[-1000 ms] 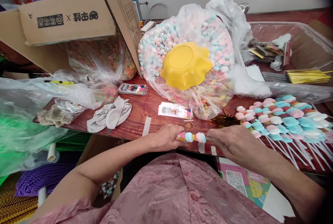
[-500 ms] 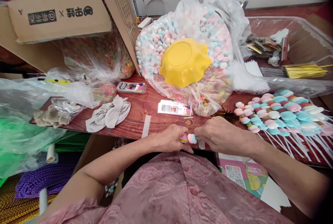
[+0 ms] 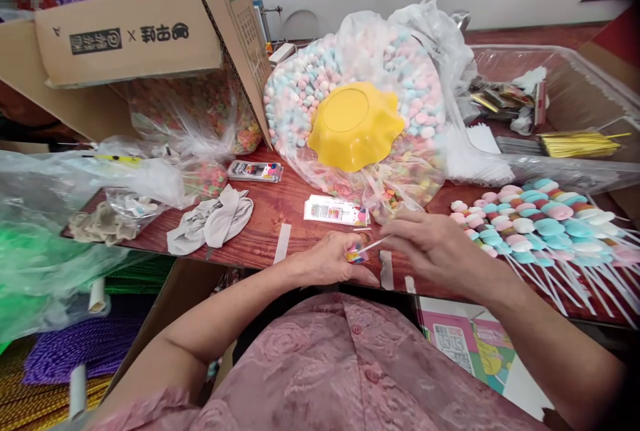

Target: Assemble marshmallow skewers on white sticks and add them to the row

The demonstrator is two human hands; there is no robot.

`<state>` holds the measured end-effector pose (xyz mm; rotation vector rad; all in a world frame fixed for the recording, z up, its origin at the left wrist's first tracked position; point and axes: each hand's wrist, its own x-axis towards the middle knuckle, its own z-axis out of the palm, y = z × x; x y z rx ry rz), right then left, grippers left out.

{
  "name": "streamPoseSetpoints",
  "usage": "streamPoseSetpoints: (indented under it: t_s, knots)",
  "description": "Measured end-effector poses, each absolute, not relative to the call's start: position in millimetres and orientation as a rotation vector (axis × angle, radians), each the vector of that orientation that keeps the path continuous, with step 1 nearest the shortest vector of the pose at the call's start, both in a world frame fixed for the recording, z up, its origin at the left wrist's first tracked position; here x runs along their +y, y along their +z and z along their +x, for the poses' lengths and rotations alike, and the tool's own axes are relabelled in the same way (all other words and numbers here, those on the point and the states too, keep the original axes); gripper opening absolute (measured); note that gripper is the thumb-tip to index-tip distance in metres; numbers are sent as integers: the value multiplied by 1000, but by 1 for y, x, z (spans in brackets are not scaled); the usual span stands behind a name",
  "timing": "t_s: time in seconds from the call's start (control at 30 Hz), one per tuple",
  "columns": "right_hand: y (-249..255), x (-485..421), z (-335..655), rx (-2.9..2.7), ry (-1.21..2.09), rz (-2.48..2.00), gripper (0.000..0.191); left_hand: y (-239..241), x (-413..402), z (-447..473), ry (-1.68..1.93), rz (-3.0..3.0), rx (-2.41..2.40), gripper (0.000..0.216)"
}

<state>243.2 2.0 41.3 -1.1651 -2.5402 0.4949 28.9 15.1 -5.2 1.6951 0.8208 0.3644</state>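
Note:
My left hand [image 3: 327,261] is closed around a small colourful printed packet [image 3: 357,254], just above the table's front edge. From the packet a thin white stick [image 3: 375,243] runs to my right hand [image 3: 435,244], which pinches its far end. The left fingers hide most of the packet, so what is in it does not show. Just beyond my hands lies a stack of flat printed packets [image 3: 333,211]. To the right of my right hand are several finished marshmallow skewers [image 3: 543,221], in pink, blue and white, on white sticks.
Behind my hands, a yellow scalloped bowl [image 3: 350,124] rests upside down on a big bag of marshmallows [image 3: 290,94]. A cardboard box [image 3: 135,37] holding bagged candy stands at left, near grey cloth gloves [image 3: 213,217]. A clear tray [image 3: 550,167] with yellow ties [image 3: 577,145] is at right.
The pink and blue marshmallows that showed between my hands are out of sight. My right hand has moved right and opened a gap, with the white stick now visible across it.

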Motion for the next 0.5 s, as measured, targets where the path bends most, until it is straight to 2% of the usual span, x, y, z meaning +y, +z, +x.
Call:
streamPoseSetpoints:
  t_s: [0.13, 0.23, 0.3, 0.37, 0.43, 0.5]
  knots:
    - [32, -1, 245, -2524, 362, -1089, 31, -6, 13, 38, 309, 1602, 747, 28]
    - [20, -4, 228, -2542, 258, -1003, 27, -14, 13, 53, 406, 1480, 602, 18]
    - [16, -3, 223, -2528, 266, -978, 27, -15, 16, 57, 451, 1400, 580, 19]
    - [17, 0, 227, -2507, 330, -1009, 29, -11, 20, 52, 468, 1365, 618, 32]
    - [22, 5, 237, -2455, 419, -1111, 31, -4, 22, 41, 497, 1363, 663, 55]
    - [26, 9, 245, -2395, 476, -1229, 33, -1, 19, 31, 522, 1365, 700, 56]
